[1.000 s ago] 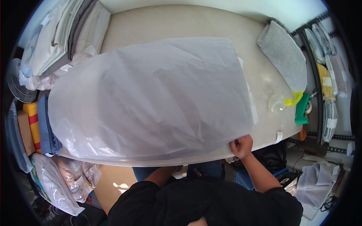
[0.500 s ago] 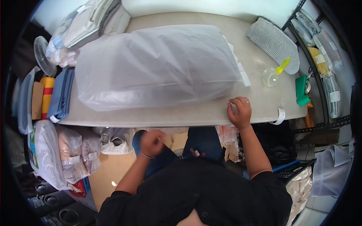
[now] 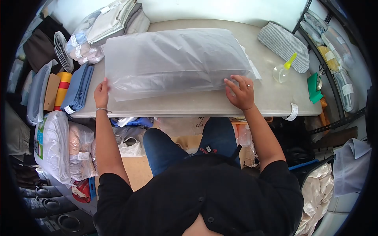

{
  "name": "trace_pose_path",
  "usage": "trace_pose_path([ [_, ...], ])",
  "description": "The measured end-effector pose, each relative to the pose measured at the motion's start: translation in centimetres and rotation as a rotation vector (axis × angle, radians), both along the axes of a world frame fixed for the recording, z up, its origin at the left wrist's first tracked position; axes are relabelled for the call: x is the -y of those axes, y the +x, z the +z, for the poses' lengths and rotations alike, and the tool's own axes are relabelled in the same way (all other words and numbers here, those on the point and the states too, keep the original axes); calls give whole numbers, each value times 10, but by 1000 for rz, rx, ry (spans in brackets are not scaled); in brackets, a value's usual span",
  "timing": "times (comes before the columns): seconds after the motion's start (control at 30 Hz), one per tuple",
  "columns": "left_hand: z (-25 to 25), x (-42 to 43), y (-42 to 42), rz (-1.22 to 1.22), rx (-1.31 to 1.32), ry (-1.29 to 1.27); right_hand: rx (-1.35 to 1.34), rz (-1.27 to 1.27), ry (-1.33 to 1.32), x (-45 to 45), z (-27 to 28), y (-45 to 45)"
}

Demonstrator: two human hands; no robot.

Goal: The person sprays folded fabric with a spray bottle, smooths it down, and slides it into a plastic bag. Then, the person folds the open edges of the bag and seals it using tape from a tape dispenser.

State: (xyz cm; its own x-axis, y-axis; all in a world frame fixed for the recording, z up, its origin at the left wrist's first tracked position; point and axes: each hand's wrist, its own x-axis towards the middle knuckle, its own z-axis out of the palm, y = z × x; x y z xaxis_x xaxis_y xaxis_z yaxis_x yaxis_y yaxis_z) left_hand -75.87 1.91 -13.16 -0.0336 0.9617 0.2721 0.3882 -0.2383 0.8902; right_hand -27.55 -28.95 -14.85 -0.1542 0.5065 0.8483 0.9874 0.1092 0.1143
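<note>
Looks to me like the plastic bag is being straightened, so the next move probably calls for a light touch. It's on the table, beyond and between both hands, cloudy and creased. Left hand is at its edge, can't tell if pinching; right hand has fingers loosely spread over the near side.

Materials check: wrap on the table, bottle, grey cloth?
Wrap: likely thin plastic film, semi-gloss; it's translucent, with sharp creases and bright highlights.
Bottle: probably clear, smooth plastic, as the table shows through it; glass can't be ruled out. Its yellow-green top looks like moulded plastic.
Grey cloth: seems a matte, ribbed textile, from its fine stripes; fibre unclear.
</note>
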Motion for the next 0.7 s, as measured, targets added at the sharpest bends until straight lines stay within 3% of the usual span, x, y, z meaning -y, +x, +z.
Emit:
trace_pose_path([
  [0.37, -39, 39, -20, -16, 123, 50, 49, 39, -77, -16, -7, -27],
  [0.7, -35, 38, -17, 56, 116, 145, 88, 14, 23, -30, -14, -39],
])
